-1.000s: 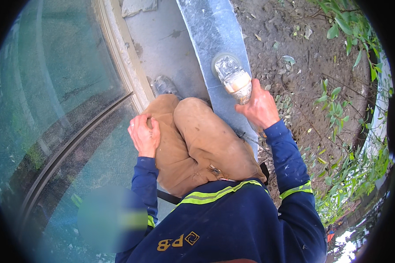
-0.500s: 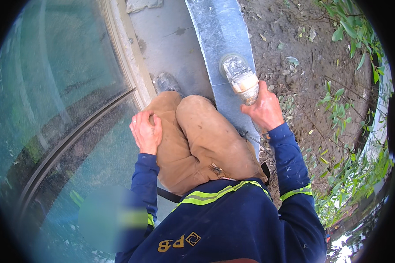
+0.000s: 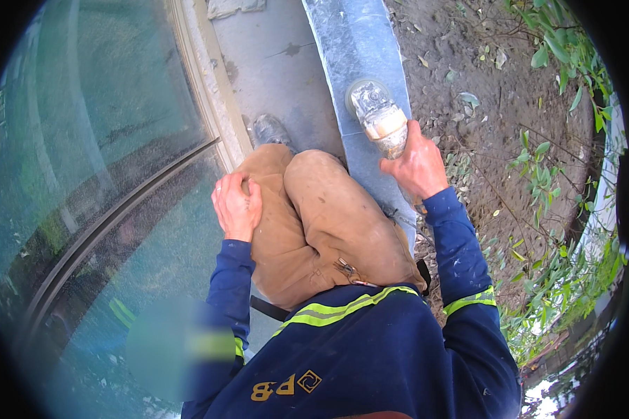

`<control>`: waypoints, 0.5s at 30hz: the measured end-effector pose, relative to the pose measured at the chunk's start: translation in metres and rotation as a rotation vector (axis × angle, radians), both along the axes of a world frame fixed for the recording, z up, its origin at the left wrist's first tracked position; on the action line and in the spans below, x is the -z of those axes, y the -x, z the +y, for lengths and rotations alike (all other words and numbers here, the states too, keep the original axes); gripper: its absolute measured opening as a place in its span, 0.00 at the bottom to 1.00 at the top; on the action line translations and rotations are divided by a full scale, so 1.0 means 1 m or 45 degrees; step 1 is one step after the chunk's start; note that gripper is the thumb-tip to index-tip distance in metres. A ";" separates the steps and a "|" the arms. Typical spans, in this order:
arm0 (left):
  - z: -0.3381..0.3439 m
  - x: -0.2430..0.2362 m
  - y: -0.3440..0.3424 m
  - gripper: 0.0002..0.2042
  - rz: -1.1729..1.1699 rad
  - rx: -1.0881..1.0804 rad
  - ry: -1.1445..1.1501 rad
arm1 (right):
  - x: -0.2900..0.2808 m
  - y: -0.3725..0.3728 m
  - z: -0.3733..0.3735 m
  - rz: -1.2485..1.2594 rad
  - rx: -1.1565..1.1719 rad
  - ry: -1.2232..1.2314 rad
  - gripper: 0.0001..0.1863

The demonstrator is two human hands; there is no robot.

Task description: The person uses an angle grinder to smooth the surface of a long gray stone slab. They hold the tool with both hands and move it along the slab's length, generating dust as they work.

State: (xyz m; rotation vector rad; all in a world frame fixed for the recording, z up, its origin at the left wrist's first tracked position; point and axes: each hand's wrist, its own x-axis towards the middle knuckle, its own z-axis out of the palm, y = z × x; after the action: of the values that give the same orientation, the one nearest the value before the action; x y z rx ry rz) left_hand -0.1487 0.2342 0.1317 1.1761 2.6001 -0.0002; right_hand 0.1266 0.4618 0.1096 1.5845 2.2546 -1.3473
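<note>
Right hand, right of centre in the frame, wraps its fingers around the rear of a dusty, white-caked power tool with a round disc head. Tool lies up-left of that hand, long axis slanting from disc at upper left to grip at lower right, disc flat against a long blue-grey stone slab running down from top centre. Left hand, farther off at centre left, holds nothing, fingers loosely spread on the tan canvas trousers.
</note>
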 end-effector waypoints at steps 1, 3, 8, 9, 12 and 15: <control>0.000 0.000 -0.001 0.11 0.000 0.000 -0.003 | 0.002 0.001 0.000 0.000 -0.006 0.005 0.34; 0.001 -0.001 -0.001 0.11 0.000 -0.003 0.001 | 0.006 0.002 0.001 0.000 -0.021 0.014 0.35; -0.001 -0.001 0.000 0.11 -0.010 -0.018 0.017 | -0.002 -0.002 -0.001 -0.025 -0.010 0.018 0.34; -0.001 -0.001 0.000 0.11 -0.010 -0.012 0.016 | -0.002 -0.004 -0.001 -0.048 0.011 0.023 0.34; 0.000 -0.001 0.000 0.11 -0.008 0.003 0.011 | 0.003 -0.003 0.005 -0.039 0.062 -0.005 0.34; 0.001 -0.001 -0.001 0.11 -0.004 0.002 0.011 | 0.005 0.002 0.008 0.004 0.037 0.005 0.35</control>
State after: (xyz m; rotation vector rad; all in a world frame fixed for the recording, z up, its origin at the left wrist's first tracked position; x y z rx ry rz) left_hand -0.1478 0.2354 0.1323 1.1745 2.5941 -0.0097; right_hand 0.1243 0.4700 0.1048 1.6208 2.2378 -1.3615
